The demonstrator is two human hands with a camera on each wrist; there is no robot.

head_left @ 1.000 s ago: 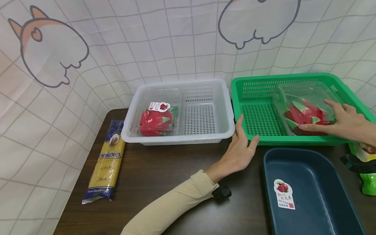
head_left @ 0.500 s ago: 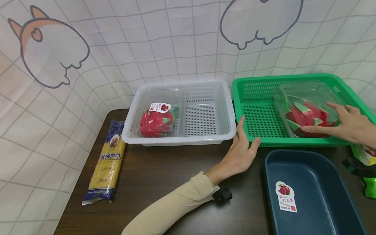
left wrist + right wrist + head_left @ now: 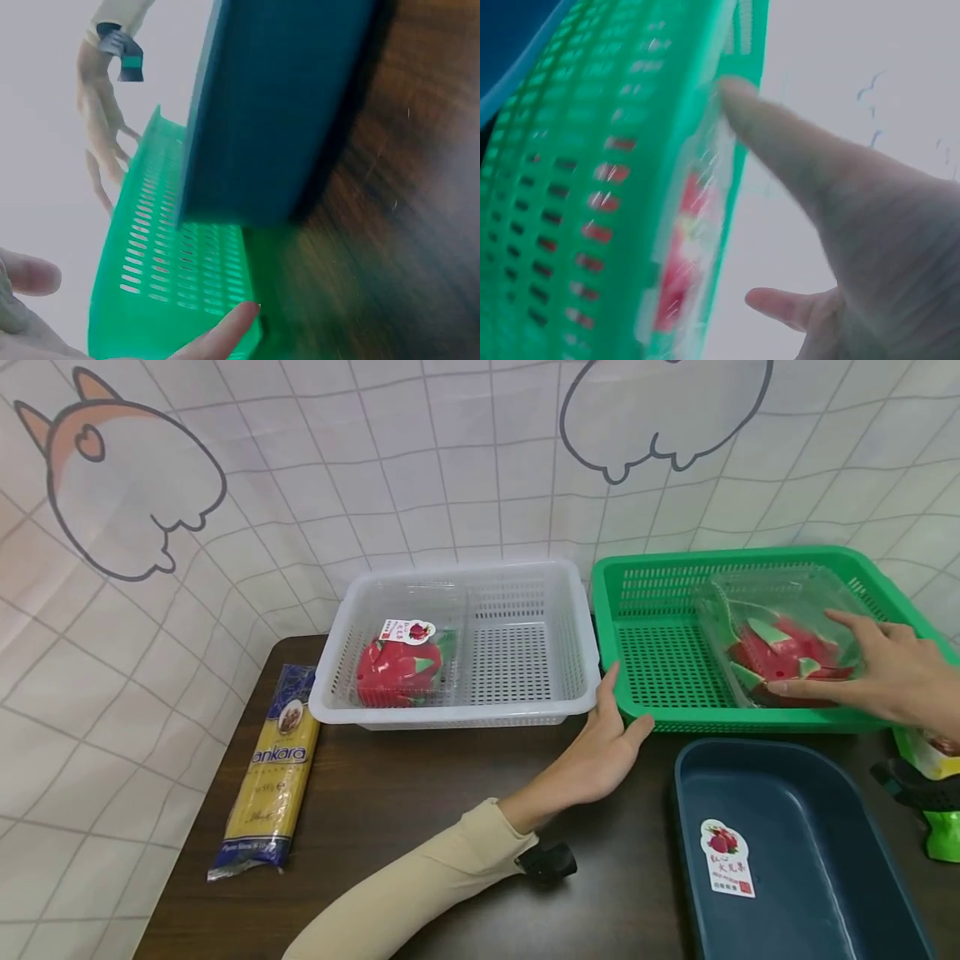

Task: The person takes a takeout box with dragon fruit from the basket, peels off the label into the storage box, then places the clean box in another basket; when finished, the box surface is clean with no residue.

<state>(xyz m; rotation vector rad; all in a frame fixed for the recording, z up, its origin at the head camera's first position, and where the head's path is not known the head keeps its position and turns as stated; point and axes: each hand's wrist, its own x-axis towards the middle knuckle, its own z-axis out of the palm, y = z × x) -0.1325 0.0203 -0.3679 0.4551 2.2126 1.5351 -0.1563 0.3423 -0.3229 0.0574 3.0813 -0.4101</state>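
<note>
My left hand (image 3: 592, 760) is by the facing corners of the white basket (image 3: 450, 717) and the green basket (image 3: 750, 720), its fingers extended and thumb apart. Fingertips are at the white basket's corner; contact is hard to tell. Inside the green basket, at its right side, lies a clear plastic box (image 3: 780, 585) with a red and green dragon fruit (image 3: 787, 652). Over this box my right hand (image 3: 900, 672) has its thumb and fingers spread and fairly straight, touching or just above the lid. Another clear box (image 3: 427, 602) with a dragon fruit (image 3: 397, 672) sits at the white basket's left.
A dark blue tray (image 3: 795, 860) with a dragon fruit sticker (image 3: 727, 857) stands in front of the green basket. At the table's left edge lies a yellow and blue Ankara pasta packet (image 3: 270, 768). A green packet (image 3: 941, 835) shows partly at the far right.
My left hand and forearm have shifted slightly left and toward me. The right hand and the boxed dragon fruit stay nearly where they were; the view itself moved a little.
</note>
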